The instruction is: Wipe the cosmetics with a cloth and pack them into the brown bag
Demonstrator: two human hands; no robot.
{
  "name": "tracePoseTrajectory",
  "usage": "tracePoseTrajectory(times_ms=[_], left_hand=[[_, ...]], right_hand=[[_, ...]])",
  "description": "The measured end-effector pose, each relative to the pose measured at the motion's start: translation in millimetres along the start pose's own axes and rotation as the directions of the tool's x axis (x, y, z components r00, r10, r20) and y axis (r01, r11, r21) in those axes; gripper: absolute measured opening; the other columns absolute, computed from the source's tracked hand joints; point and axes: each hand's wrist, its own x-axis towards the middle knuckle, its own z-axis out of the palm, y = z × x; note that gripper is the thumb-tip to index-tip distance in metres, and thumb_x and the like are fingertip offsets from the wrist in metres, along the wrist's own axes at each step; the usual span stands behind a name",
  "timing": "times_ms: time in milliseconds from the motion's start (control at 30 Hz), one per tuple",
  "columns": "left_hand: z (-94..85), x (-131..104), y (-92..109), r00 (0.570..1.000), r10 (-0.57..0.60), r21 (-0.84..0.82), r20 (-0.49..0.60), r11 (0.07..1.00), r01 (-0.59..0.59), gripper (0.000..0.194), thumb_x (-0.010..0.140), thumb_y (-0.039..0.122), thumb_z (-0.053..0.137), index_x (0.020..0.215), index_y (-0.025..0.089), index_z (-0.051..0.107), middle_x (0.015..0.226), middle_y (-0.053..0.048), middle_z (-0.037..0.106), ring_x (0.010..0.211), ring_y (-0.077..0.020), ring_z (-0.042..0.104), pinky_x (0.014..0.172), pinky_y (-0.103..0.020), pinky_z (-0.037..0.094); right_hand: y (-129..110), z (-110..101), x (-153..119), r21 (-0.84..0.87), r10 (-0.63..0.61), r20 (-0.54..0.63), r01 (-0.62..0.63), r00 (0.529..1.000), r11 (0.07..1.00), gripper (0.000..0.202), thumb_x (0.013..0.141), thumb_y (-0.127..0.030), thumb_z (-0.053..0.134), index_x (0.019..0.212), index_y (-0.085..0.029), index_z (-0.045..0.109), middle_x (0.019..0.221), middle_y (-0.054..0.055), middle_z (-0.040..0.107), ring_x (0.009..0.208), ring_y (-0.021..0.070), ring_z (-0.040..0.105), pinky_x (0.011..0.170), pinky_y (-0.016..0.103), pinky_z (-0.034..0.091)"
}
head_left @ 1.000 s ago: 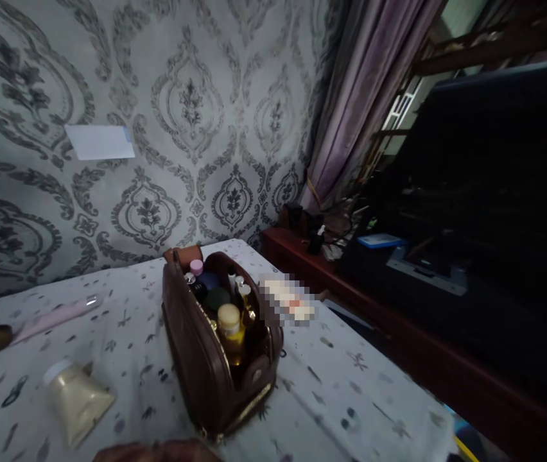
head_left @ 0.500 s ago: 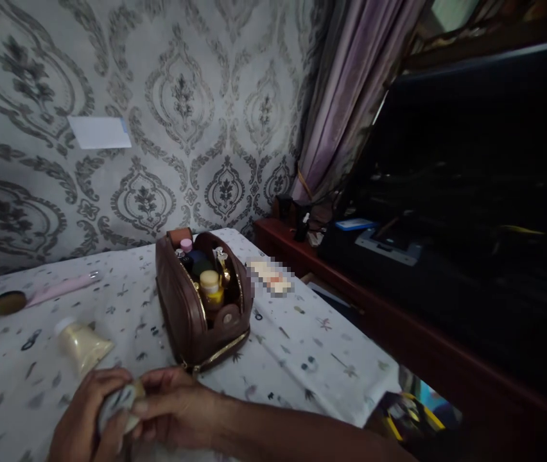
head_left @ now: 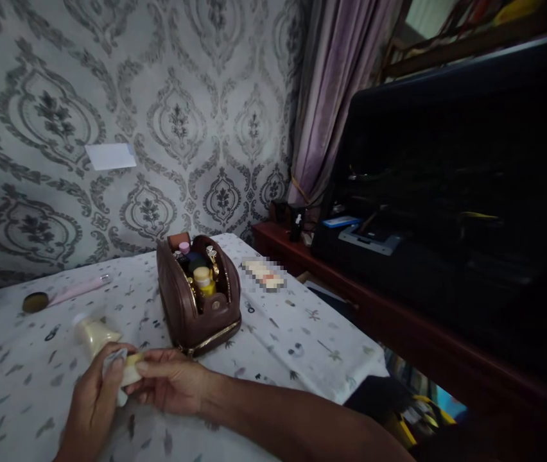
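Observation:
My left hand [head_left: 91, 401] is closed around a small white container [head_left: 130, 371] with a pale yellow end. The fingertips of my right hand [head_left: 174, 382] pinch that yellow end; whether it is a separate cap I cannot tell. Just behind my left hand lies a clear squeeze bottle [head_left: 101, 335] with a white cap and cream-coloured contents. Beyond my hands stands an unzipped brown leather toiletry bag [head_left: 172, 298]. Inside it are a yellow bottle [head_left: 204, 285] with a cream lid, a pink-capped item [head_left: 184, 248] and other dark and gold-coloured things.
A pink tube [head_left: 81, 289] and a round brownish lid or jar [head_left: 35, 302] lie at the left on the patterned white tablecloth [head_left: 297, 327]. Right of the bag is a blurred-out flat item [head_left: 264, 274]. A dark red cabinet [head_left: 374, 308] with a large black screen [head_left: 437, 179] borders the right side.
The container has turned in my hands, so its pale yellow end now shows more between my fingers. Both hands sit slightly higher in view, and the view has shifted a little.

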Motion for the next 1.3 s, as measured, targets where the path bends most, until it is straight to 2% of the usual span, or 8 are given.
tracePoseTrajectory(times_ms=[267,400,533,733,867,1000,1133,1300], left_hand=[[0.8,-5,-1,0.995,0.077,0.075,-0.064,0.995,-0.072,0.038,0.095,0.046,0.037,0.113,0.022,0.061,0.112,-0.006,0.069,0.108,-0.0236,0.063,0.095,-0.034,0.05],[4.0,-7,-15,0.984,0.176,0.19,-0.014,0.967,-0.17,0.034,0.088,0.046,0.051,0.111,0.024,0.062,0.108,-0.005,0.071,0.101,-0.0242,0.067,0.091,-0.034,0.053],[1.4,-8,-28,0.998,0.064,0.206,0.018,0.976,-0.066,0.029,0.087,0.047,0.053,0.103,0.025,0.063,0.096,-0.002,0.074,0.085,-0.0223,0.071,0.075,-0.03,0.058],[3.8,-17,-26,0.999,-0.01,0.141,-0.04,0.99,0.015,0.035,0.092,0.045,0.041,0.114,0.026,0.061,0.107,-0.003,0.072,0.095,-0.0246,0.068,0.085,-0.035,0.055],[4.7,-15,-16,0.983,0.183,0.181,-0.01,0.967,-0.178,0.036,0.092,0.04,0.042,0.121,0.026,0.058,0.121,-0.006,0.066,0.112,-0.027,0.062,0.096,-0.039,0.05],[2.4,-7,-11,0.919,0.376,0.283,0.119,0.875,-0.394,0.031,0.089,0.033,0.052,0.118,0.027,0.06,0.109,-0.003,0.071,0.1,-0.022,0.068,0.088,-0.03,0.054],[-0.3,-2,-2,0.957,0.289,0.252,0.035,0.924,-0.289,0.026,0.091,0.038,0.048,0.108,0.025,0.064,0.099,-0.002,0.074,0.091,-0.0197,0.07,0.081,-0.027,0.056],[-7.2,7,13,0.999,0.033,0.086,0.011,0.996,-0.034,0.035,0.093,0.049,0.043,0.105,0.023,0.064,0.093,-0.001,0.077,0.085,-0.018,0.072,0.074,-0.024,0.057]], right_hand=[[-1,4,-2,0.091,-0.03,0.006,0.029,1.0,0.995,0.061,0.045,-0.031,0.097,0.097,-0.016,0.071,0.078,-0.002,0.071,0.069,0.0101,0.064,0.064,0.023,0.039],[2,-1,0,0.136,-0.023,-0.028,0.027,0.999,0.99,0.055,0.045,-0.027,0.098,0.09,-0.015,0.068,0.079,-0.003,0.069,0.072,0.0106,0.063,0.076,0.028,0.044],[2,-1,-1,0.112,0.023,-0.019,-0.021,1.0,0.993,0.056,0.046,-0.031,0.097,0.09,-0.014,0.067,0.077,-0.002,0.068,0.07,0.0117,0.063,0.072,0.029,0.045],[-1,2,-3,0.142,0.045,-0.001,-0.045,0.999,0.989,0.057,0.044,-0.034,0.098,0.087,-0.01,0.068,0.078,0.0,0.068,0.069,0.0103,0.061,0.067,0.025,0.042],[1,1,0,0.162,0.025,-0.034,-0.019,0.999,0.987,0.054,0.044,-0.026,0.098,0.087,-0.011,0.068,0.081,-0.001,0.068,0.074,0.0103,0.062,0.073,0.026,0.043],[4,1,0,0.154,0.02,-0.06,-0.01,0.998,0.988,0.057,0.044,-0.023,0.098,0.09,-0.013,0.066,0.078,-0.003,0.067,0.072,0.0105,0.062,0.075,0.028,0.043],[6,6,-3,0.147,0.047,-0.043,-0.04,0.998,0.988,0.058,0.045,-0.029,0.098,0.091,-0.014,0.065,0.076,-0.003,0.066,0.068,0.0107,0.062,0.072,0.029,0.043],[-1,16,-4,0.121,0.087,-0.088,-0.076,0.992,0.99,0.058,0.044,-0.037,0.097,0.087,-0.014,0.065,0.071,-0.004,0.066,0.06,0.0086,0.058,0.061,0.024,0.042]])
